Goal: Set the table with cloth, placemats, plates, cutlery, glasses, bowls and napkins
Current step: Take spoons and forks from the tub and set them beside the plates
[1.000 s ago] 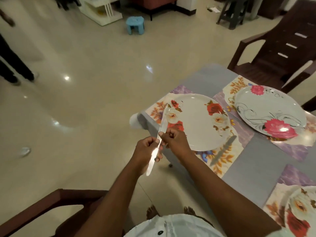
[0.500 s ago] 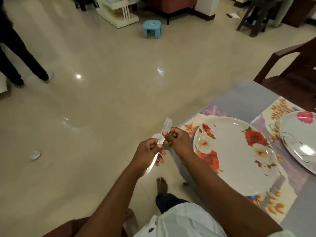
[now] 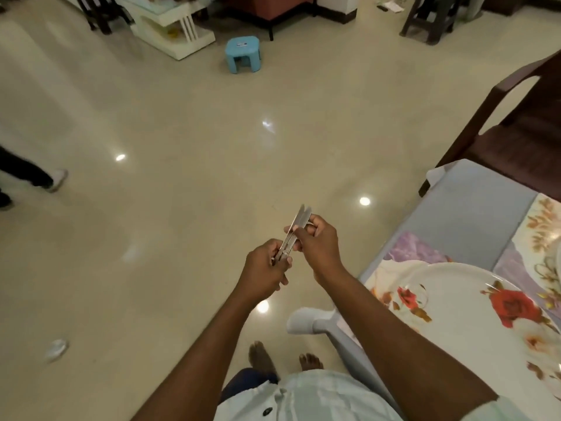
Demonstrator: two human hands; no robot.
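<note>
Right now both hands are out over the floor at the middle of the frame, clear of the desk (image 3: 473,205), which sits at the right edge. The left hand (image 3: 264,273) has its grip curled round the lower ends of the cutlery (image 3: 296,230), a small bundle of flat metal pieces that look like knives, and the right hand (image 3: 317,241) pinches them higher up, fingers closed on the blades, apparently working one piece loose from the rest. The risk, as I judge it, is a drop: the pieces are smooth and lie fanned against each other, so pulling one out with a loose pinch could let another slip free, and with nothing beneath but tiled floor (image 3: 182,147) it would fall near the bare feet (image 3: 259,355) at the bottom of the frame. Pinching the blade end also risks a nick if these are sharp, which cannot be told. As for things that hold others, the flowered plate (image 3: 473,329) at lower right rests on a floral placemat (image 3: 406,253) on the grey cloth and has nothing on it; no bowls or glasses are in view.
</note>
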